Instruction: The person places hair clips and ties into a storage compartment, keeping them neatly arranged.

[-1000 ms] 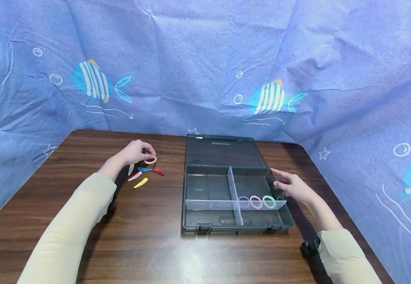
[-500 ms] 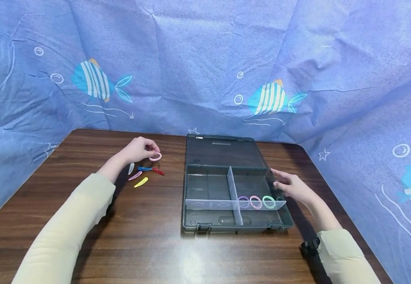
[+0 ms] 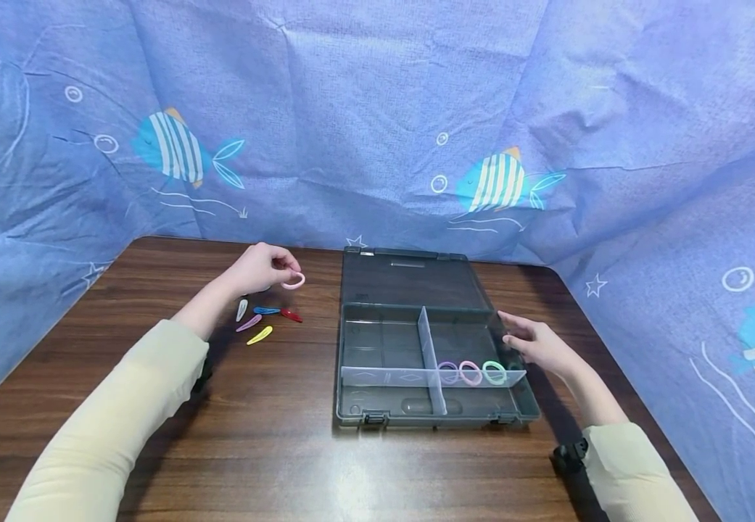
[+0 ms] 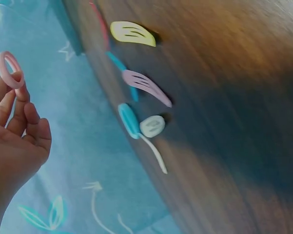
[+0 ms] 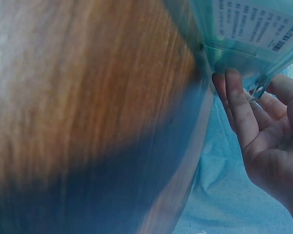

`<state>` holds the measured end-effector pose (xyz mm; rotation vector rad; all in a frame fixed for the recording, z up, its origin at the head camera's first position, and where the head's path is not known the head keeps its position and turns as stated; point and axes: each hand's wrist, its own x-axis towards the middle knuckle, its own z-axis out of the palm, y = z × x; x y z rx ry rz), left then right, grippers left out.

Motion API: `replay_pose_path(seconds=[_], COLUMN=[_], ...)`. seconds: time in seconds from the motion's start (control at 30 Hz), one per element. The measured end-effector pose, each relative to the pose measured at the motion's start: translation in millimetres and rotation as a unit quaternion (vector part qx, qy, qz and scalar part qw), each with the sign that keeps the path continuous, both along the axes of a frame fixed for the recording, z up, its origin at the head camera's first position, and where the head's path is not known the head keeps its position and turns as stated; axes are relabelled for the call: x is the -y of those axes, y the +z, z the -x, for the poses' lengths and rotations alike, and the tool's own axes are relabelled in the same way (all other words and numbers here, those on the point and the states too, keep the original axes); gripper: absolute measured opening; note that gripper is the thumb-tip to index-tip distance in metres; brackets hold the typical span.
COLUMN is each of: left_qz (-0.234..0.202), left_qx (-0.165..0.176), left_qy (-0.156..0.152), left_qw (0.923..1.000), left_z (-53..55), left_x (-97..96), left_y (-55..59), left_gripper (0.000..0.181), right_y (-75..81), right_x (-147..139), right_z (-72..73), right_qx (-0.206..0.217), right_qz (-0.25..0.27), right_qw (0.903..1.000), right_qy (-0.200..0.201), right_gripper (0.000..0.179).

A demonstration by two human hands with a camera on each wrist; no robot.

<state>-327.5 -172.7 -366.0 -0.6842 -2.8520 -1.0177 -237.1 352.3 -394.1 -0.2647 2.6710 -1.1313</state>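
In the head view my left hand [image 3: 262, 270] pinches a pink hair tie [image 3: 294, 281] between thumb and fingertips, above the far left of the table. Close below that hand lie several snap hair clips: a white clip [image 3: 241, 310], a blue clip [image 3: 266, 310], a red clip [image 3: 291, 315], a pink clip [image 3: 249, 323] and a yellow clip [image 3: 260, 335]. A light blue piece [image 4: 129, 120] shows beside them in the left wrist view. My right hand [image 3: 542, 346] touches the right side of a grey see-through box [image 3: 439, 419] with extended, relaxed fingers.
The box stands with its lid [image 3: 410, 279] folded back. Clear dividers [image 3: 386, 376] split it into compartments. Purple, pink and green hair ties [image 3: 494, 372] stand in a row in the far right compartment. A blue fish-print cloth [image 3: 364, 145] hangs behind the table [image 3: 273, 449].
My left hand has lifted the pink hair tie off the table and moved up and slightly right with it. The right hand and box stay where they were.
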Motion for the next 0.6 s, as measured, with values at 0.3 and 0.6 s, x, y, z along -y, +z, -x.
replay_pose_path(seconds=[0.3,0.6], left_qz=[-0.020,-0.028], left_qx=[0.008,0.018], left_qy=[-0.017,-0.036], left_qw=[0.9996,0.9988], left_z=[-12.2,-23.2], left_x=[-13.5,-33.6], left_y=[19.1,40.9], left_gripper=[0.006,0.009], right_y=[2.1,5.1], right_x=[1,3], right_z=[-1.1,-3.4], right_qx=[0.005,0.011], right_qz=[0.006,0.014], right_qw=[1.0000,0.9998], right_qy=[-0.001,-0.004], right_gripper=[0.058,0.059])
